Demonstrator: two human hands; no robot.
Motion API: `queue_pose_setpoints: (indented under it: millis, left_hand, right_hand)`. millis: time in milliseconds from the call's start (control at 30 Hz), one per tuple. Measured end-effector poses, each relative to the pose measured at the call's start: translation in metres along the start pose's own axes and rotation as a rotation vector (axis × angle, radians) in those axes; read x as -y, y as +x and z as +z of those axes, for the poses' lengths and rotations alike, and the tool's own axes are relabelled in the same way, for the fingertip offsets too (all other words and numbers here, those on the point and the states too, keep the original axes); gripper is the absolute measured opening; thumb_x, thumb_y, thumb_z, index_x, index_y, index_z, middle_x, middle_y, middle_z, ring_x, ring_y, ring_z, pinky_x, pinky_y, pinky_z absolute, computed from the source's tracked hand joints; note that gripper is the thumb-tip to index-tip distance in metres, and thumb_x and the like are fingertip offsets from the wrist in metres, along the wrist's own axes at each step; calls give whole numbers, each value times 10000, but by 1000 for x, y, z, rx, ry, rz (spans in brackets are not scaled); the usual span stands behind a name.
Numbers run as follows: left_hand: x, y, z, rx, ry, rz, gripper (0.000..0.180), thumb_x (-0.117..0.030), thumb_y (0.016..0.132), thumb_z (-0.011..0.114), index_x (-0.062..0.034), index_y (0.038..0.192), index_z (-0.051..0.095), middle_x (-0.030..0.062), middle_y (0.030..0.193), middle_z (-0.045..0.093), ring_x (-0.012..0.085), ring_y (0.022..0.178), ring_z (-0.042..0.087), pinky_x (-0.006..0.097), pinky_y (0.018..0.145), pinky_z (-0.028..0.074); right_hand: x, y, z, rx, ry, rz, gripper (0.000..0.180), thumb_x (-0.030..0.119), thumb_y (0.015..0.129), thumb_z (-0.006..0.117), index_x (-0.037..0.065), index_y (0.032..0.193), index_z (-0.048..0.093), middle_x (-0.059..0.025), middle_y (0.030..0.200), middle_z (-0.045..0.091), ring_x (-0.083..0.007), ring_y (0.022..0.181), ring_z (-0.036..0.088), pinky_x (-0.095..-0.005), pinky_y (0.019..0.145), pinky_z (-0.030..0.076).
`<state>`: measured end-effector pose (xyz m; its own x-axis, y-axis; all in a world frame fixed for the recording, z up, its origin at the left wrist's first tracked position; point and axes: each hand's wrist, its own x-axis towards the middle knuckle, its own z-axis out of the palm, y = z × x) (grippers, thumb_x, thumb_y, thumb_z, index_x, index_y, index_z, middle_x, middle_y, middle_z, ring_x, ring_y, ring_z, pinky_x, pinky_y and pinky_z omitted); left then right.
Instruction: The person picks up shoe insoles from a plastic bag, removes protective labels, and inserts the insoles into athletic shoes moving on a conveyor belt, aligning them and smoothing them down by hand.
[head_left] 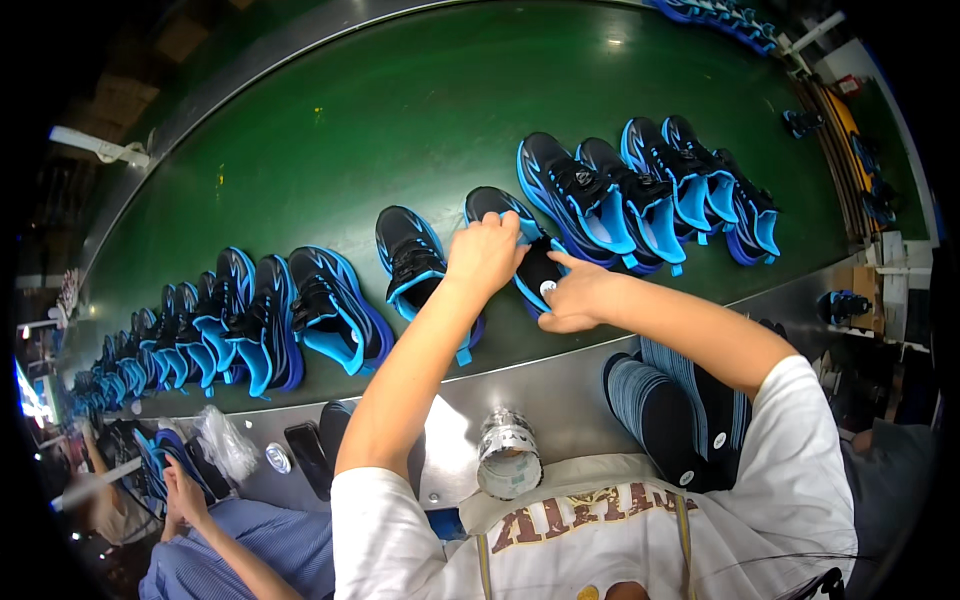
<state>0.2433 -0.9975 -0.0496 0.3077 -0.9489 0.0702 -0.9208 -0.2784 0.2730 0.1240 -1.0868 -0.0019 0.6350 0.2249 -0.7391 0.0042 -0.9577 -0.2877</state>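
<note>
Between my hands is a black sneaker with blue trim (490, 202), its toe pointing away from me on the green belt. My left hand (486, 252) is closed over the shoe's upper near the laces. My right hand (580, 292) pinches the heel end of a black insole (540, 268) with a white round spot, whose front part runs into the shoe opening; the insole's tip is hidden. Just left of my left hand stands another sneaker (405, 240), partly behind my forearm. A group of similar sneakers (570, 190) stands to the right of my hands.
The green conveyor belt (330, 170) has a metal edge toward me. A long row of sneakers (235, 320) runs left. Stacked insoles (650, 410), a tape roll (508, 455), a phone (308, 458) and clear plastic (225, 443) lie nearby. At lower left, a co-worker's hand (185, 495) holds something blue.
</note>
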Motion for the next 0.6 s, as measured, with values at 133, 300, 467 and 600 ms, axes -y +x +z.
queue_pose_setpoints:
  millis: [133,300,467,600]
  left_hand:
    - [-15,8,8,11,169,126,216,-232,762,570,-51,837,477,90,742,543,259,639,594,350,530,478]
    - [-9,-7,7,-33,341,267,118,-172,720,532,-94,806,512,41,729,533,173,631,565,300,517,430]
    - [-35,-37,-11,-29,155,299,104,-172,721,525,-93,783,498,39,716,504,185,631,548,292,559,407]
    - [-31,-50,-22,-75,-180,59,95,-113,741,526,-43,778,472,101,695,506,256,616,537,350,551,417]
  right_hand:
    - [-2,7,41,-175,21,123,511,349,797,329,-83,764,600,-166,690,594,-253,885,573,-411,1058,90]
    - [17,-27,74,-1014,130,120,311,191,775,527,-32,988,573,-244,1021,509,-349,1006,493,-411,998,247]
    - [36,-55,117,-816,629,222,282,135,775,579,21,1034,575,-286,1118,426,-409,1005,476,-392,904,375]
    - [36,-43,117,-834,778,148,246,134,802,563,18,1019,581,-272,1164,412,-389,960,515,-379,828,430]
